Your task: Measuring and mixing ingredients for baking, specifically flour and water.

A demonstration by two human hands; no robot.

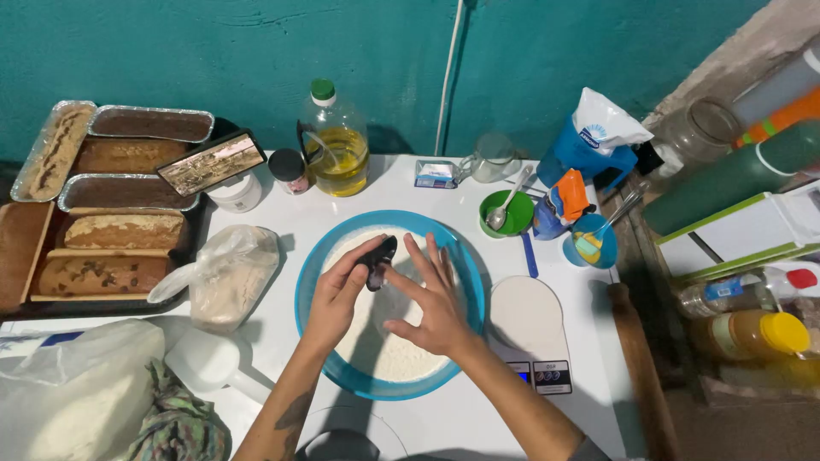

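Your left hand point(335, 294) is pinched shut on a small dark object point(377, 260), held over the blue bowl point(313, 271). Your right hand point(433, 299) is spread open, fingers apart, fingertips touching the object. The bowl sits mid-table toward the front edge and holds flour point(384, 346). Tight room around it: a plastic bag point(229, 275) on the left, a kitchen scale point(530, 329) touching on the right. Along the back edge: an oil bottle point(335, 145) and a green cup point(506, 213) with a spoon in it.
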